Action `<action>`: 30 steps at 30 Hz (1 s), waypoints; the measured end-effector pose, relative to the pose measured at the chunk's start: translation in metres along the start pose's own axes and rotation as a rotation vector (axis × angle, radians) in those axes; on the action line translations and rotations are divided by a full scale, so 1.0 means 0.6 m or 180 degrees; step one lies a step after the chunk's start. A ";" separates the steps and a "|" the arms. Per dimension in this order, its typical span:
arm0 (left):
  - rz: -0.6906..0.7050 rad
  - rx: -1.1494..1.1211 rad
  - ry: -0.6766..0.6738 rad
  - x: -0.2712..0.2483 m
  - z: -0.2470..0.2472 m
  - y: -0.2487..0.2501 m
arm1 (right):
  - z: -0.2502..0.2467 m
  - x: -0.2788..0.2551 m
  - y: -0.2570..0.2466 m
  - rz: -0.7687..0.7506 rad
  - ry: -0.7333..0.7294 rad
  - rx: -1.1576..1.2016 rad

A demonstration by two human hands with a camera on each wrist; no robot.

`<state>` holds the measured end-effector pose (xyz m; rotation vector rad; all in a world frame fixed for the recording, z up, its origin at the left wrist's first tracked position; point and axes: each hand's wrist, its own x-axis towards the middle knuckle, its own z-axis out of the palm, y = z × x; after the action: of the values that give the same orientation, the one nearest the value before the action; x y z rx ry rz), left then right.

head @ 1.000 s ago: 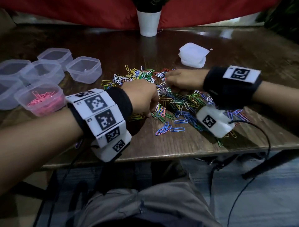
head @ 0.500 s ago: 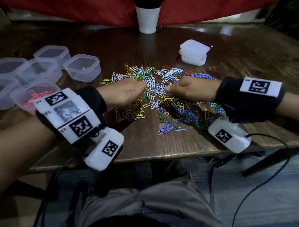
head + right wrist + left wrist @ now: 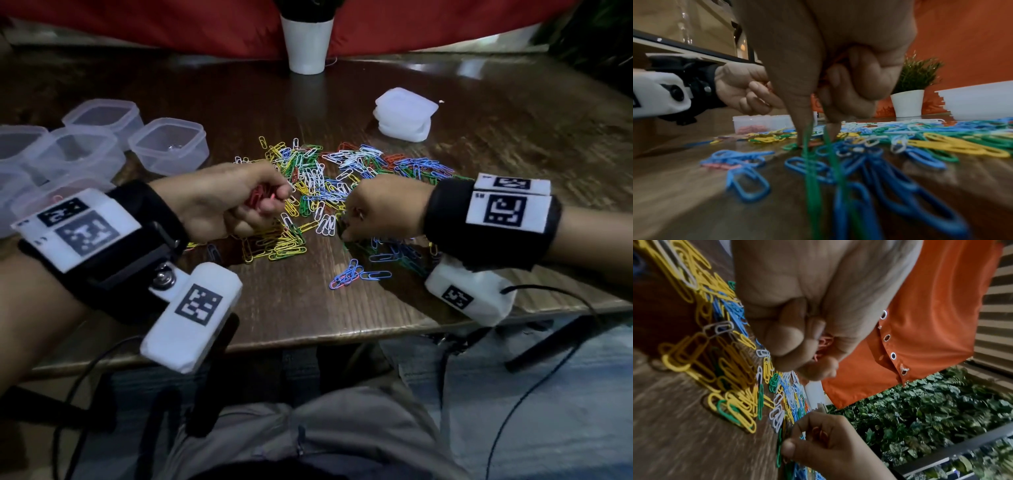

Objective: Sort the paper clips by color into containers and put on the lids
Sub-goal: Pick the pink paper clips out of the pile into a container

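So the wooden surface [image 3: 394, 308] takes up most of the head view, with a white plant pot [image 3: 307, 44] parked at its far edge in front of a red cloth [image 3: 394, 24]. A cluster of clear containers [image 3: 169, 145] is sat on the left side; one of them, the container with pink clips [image 3: 753, 125], is seen past the left hand in the right wrist view. A stack of white lids [image 3: 406, 114] is placed on the far right, well apart from the containers.

Spread across the middle is the pile of paper clips [image 3: 318, 185] in yellow, green, blue, white and red, all mixed, and a small loose bunch of blue clips [image 3: 356, 274] is left nearer the front edge.

The left hand [image 3: 226, 198] is held just above the left side of the pile, its grip curled tight around a bundle of red clips [image 3: 260, 200], which are peeking out between fingers and thumb. The right hand [image 3: 380, 210] is lowered onto the right side of the pile, thumb and forefinger tips pressed down among the clips; the other fingers are curled in, with something reddish tucked behind them that can't be told for sure.
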<state>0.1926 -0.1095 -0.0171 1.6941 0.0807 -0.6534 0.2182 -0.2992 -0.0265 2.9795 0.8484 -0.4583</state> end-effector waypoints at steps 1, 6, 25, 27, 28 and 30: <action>-0.0066 -0.0195 -0.0022 -0.002 -0.004 0.000 | -0.003 0.004 0.001 0.0029 -0.0065 0.0115; -0.0194 -0.0673 0.0074 -0.002 -0.008 0.007 | -0.008 0.009 0.012 0.0280 -0.0360 0.1006; 0.0266 -0.3548 0.0679 -0.066 -0.051 -0.069 | -0.042 0.023 -0.056 0.0535 -0.0787 0.4937; 0.0315 -0.3582 0.0915 -0.059 -0.039 -0.081 | -0.035 0.034 -0.071 0.0364 -0.0588 0.4916; 0.0310 -0.3617 0.0985 -0.057 -0.033 -0.085 | -0.032 0.037 -0.075 0.0310 -0.0488 0.4826; 0.0336 -0.3710 0.1129 -0.054 -0.028 -0.089 | -0.029 0.039 -0.074 0.0317 -0.0214 0.4326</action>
<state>0.1506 -0.0713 -0.0479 0.6481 0.5144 -0.1239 0.2192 -0.2480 -0.0132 4.0204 0.3990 -1.6792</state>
